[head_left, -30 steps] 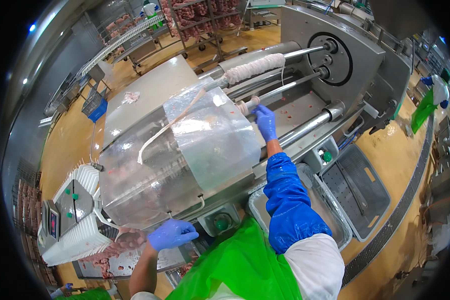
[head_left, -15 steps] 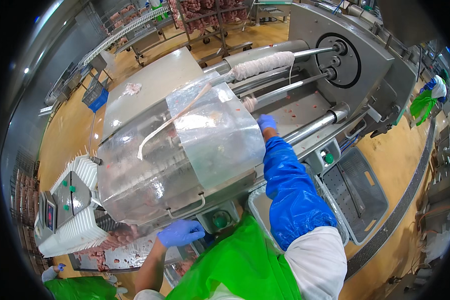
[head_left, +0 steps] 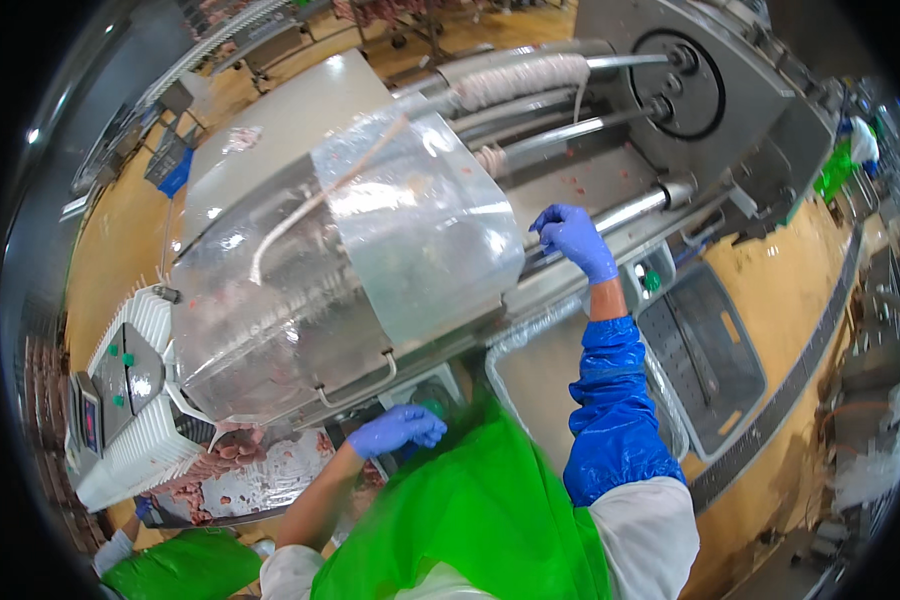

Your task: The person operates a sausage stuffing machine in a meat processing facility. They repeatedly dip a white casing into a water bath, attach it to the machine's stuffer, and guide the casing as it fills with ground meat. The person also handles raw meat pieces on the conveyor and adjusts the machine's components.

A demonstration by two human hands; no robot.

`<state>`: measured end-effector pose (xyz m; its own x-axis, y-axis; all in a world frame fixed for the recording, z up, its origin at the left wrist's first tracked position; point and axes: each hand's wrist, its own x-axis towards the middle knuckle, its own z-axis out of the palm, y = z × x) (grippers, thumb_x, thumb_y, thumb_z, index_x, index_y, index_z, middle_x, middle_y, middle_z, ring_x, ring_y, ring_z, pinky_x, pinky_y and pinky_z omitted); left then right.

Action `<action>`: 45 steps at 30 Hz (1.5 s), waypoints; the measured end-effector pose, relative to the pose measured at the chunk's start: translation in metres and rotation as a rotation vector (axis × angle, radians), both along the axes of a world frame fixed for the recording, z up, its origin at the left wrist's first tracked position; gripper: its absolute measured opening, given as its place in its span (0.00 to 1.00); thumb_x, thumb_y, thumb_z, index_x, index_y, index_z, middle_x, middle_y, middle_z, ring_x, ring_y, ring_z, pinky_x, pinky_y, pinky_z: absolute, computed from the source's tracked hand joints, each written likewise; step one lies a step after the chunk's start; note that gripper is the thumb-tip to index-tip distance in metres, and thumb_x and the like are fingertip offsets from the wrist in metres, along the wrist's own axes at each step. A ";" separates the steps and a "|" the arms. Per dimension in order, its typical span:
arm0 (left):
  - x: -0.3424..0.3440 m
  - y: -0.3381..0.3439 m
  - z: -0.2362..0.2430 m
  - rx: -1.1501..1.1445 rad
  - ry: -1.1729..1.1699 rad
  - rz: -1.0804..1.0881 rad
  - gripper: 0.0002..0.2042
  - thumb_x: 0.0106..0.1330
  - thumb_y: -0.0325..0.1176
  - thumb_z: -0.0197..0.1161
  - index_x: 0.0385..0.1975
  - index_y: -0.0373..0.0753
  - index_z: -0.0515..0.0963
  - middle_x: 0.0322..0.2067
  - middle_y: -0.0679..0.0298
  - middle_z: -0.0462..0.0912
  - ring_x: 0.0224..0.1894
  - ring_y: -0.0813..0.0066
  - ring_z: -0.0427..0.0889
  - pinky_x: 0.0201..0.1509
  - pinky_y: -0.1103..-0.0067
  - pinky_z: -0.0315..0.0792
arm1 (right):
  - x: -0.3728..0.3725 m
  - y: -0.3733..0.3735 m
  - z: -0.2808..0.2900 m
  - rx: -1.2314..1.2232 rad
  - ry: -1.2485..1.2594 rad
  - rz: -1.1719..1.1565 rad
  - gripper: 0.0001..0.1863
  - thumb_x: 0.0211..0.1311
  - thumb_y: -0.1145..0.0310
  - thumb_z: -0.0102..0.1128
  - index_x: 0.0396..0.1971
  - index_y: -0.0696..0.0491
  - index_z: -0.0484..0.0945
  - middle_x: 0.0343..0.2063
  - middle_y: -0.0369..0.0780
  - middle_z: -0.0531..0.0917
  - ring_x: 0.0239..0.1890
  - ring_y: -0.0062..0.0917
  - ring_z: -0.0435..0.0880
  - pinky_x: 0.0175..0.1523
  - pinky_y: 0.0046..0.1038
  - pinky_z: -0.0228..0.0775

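My right hand (head_left: 571,236), in a blue glove, is beside the transparent cover (head_left: 415,210) and the lower steel rail (head_left: 625,215), fingers apart and slightly bent, holding nothing visible. My left hand (head_left: 395,431), also gloved, hovers at the machine's near edge by a green button (head_left: 431,405), its fingers loosely bent and empty. A long white gathered casing (head_left: 520,82) is sleeved on an upper tube; a shorter one (head_left: 490,160) sits on the middle tube, partly behind the cover. A pale strand (head_left: 280,250) lies across the cover.
A white slatted conveyor (head_left: 140,440) and a tray (head_left: 260,485) with pink meat pieces are at left. Grey crates (head_left: 705,370) stand at right, a blue crate (head_left: 170,165) at back left. Co-workers in green aprons are at lower left (head_left: 180,565) and far right (head_left: 838,165).
My right hand has come back from the short casing on the middle tube toward the near rail and moved right. My left hand has shifted right. The view has tilted slightly.
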<state>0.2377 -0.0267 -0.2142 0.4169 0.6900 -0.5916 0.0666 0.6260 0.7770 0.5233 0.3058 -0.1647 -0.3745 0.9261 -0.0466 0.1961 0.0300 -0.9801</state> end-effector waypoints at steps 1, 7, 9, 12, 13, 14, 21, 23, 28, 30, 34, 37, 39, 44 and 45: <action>0.004 0.006 0.001 -0.009 -0.008 0.007 0.15 0.72 0.37 0.52 0.45 0.31 0.77 0.38 0.60 0.82 0.39 0.75 0.81 0.49 0.78 0.75 | 0.010 -0.012 -0.010 -0.056 0.040 -0.046 0.10 0.51 0.76 0.51 0.28 0.59 0.82 0.21 0.40 0.82 0.23 0.23 0.81 0.30 0.26 0.76; 0.012 0.016 -0.009 -0.137 -0.177 0.145 0.13 0.72 0.36 0.52 0.46 0.32 0.77 0.39 0.62 0.82 0.41 0.76 0.81 0.50 0.78 0.75 | -0.007 -0.076 -0.134 0.758 -0.427 -0.445 0.11 0.52 0.76 0.51 0.33 0.63 0.79 0.39 0.54 0.81 0.45 0.43 0.78 0.51 0.45 0.70; 0.017 0.010 -0.013 -0.059 -0.096 0.079 0.13 0.71 0.35 0.53 0.45 0.33 0.78 0.38 0.62 0.82 0.40 0.76 0.81 0.49 0.78 0.76 | -0.047 -0.085 -0.112 0.711 -0.786 -0.012 0.26 0.58 0.61 0.51 0.53 0.62 0.72 0.56 0.58 0.71 0.62 0.48 0.65 0.69 0.49 0.46; 0.020 0.016 -0.003 -0.027 -0.064 0.070 0.11 0.71 0.33 0.53 0.45 0.33 0.79 0.37 0.62 0.83 0.38 0.76 0.81 0.48 0.78 0.76 | -0.073 -0.026 -0.168 0.688 -0.702 0.006 0.30 0.57 0.58 0.52 0.55 0.62 0.70 0.57 0.58 0.70 0.63 0.48 0.64 0.70 0.47 0.46; 0.020 0.017 0.002 -0.039 -0.055 0.094 0.11 0.71 0.32 0.53 0.45 0.34 0.79 0.37 0.62 0.83 0.38 0.76 0.81 0.48 0.78 0.77 | -0.082 -0.008 -0.172 0.636 -0.776 0.053 0.30 0.57 0.58 0.52 0.55 0.62 0.70 0.57 0.58 0.70 0.63 0.49 0.64 0.70 0.47 0.46; 0.018 0.017 0.006 -0.051 -0.047 0.115 0.11 0.71 0.32 0.53 0.45 0.34 0.79 0.37 0.62 0.82 0.38 0.76 0.81 0.48 0.78 0.77 | -0.084 0.001 -0.178 0.579 -0.841 0.090 0.30 0.57 0.59 0.52 0.56 0.62 0.69 0.57 0.58 0.70 0.63 0.49 0.64 0.70 0.47 0.47; 0.023 0.022 -0.054 -0.199 -0.311 0.320 0.14 0.72 0.35 0.51 0.49 0.33 0.76 0.42 0.59 0.81 0.44 0.69 0.81 0.53 0.72 0.76 | -0.080 -0.006 -0.151 0.456 -0.953 0.437 0.30 0.56 0.62 0.54 0.57 0.62 0.67 0.56 0.58 0.70 0.61 0.50 0.66 0.67 0.47 0.53; 0.042 0.041 -0.059 -0.321 -0.355 0.438 0.19 0.74 0.41 0.46 0.53 0.32 0.72 0.48 0.55 0.79 0.50 0.61 0.79 0.59 0.67 0.72 | -0.075 -0.025 -0.114 0.364 -0.988 0.606 0.30 0.56 0.63 0.54 0.57 0.62 0.67 0.56 0.58 0.70 0.61 0.50 0.66 0.67 0.47 0.54; 0.095 0.078 -0.092 -0.386 -0.851 0.602 0.26 0.74 0.51 0.41 0.59 0.36 0.68 0.56 0.56 0.74 0.56 0.61 0.74 0.65 0.64 0.65 | -0.040 -0.118 -0.108 0.473 -0.351 0.194 0.26 0.54 0.69 0.57 0.54 0.62 0.69 0.53 0.57 0.72 0.56 0.52 0.69 0.62 0.46 0.61; 0.113 0.083 -0.102 -0.386 -0.910 0.632 0.25 0.74 0.52 0.40 0.58 0.39 0.69 0.54 0.59 0.75 0.55 0.64 0.75 0.64 0.65 0.66 | -0.044 -0.192 -0.146 0.614 -0.185 -0.149 0.24 0.53 0.69 0.58 0.51 0.62 0.72 0.51 0.55 0.73 0.55 0.52 0.70 0.62 0.46 0.61; 0.094 0.059 -0.129 -0.479 -0.760 0.570 0.16 0.73 0.45 0.43 0.38 0.42 0.75 0.41 0.63 0.79 0.46 0.71 0.77 0.54 0.69 0.73 | -0.031 -0.241 -0.133 0.581 -0.368 0.032 0.21 0.54 0.71 0.55 0.49 0.61 0.74 0.49 0.52 0.75 0.54 0.50 0.71 0.63 0.44 0.61; 0.047 0.001 -0.110 -0.476 -0.964 0.412 0.14 0.71 0.43 0.49 0.35 0.38 0.74 0.36 0.61 0.79 0.43 0.67 0.80 0.48 0.68 0.76 | 0.060 -0.119 -0.130 0.707 -0.434 -0.251 0.24 0.52 0.71 0.54 0.52 0.62 0.72 0.51 0.52 0.75 0.56 0.50 0.70 0.63 0.41 0.60; -0.001 -0.048 -0.100 -0.515 -0.611 0.444 0.15 0.70 0.43 0.49 0.34 0.37 0.74 0.34 0.61 0.79 0.41 0.67 0.79 0.51 0.68 0.74 | 0.109 -0.063 -0.122 0.642 -0.837 -0.729 0.36 0.52 0.70 0.53 0.63 0.68 0.58 0.61 0.60 0.63 0.65 0.51 0.61 0.71 0.40 0.50; -0.131 -0.236 -0.148 -0.613 -0.261 0.838 0.14 0.70 0.40 0.48 0.41 0.36 0.77 0.33 0.57 0.82 0.34 0.66 0.81 0.47 0.67 0.77 | 0.160 -0.010 -0.189 -0.083 -1.062 -0.555 0.46 0.50 0.54 0.55 0.61 0.74 0.52 0.54 0.67 0.69 0.59 0.56 0.70 0.67 0.41 0.57; -0.136 -0.270 -0.129 -0.727 -0.122 0.926 0.13 0.69 0.38 0.50 0.40 0.37 0.77 0.31 0.57 0.82 0.31 0.66 0.81 0.44 0.68 0.78 | 0.168 -0.005 -0.201 0.005 -1.183 -0.593 0.43 0.52 0.52 0.53 0.59 0.73 0.58 0.52 0.67 0.71 0.57 0.56 0.72 0.63 0.44 0.62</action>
<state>0.1019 -0.2965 -0.3431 0.0160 0.2772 -0.9607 -0.6943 0.6945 0.1888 0.6914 0.3007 -0.3656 0.3489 0.9353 -0.0587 0.9116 -0.3533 -0.2103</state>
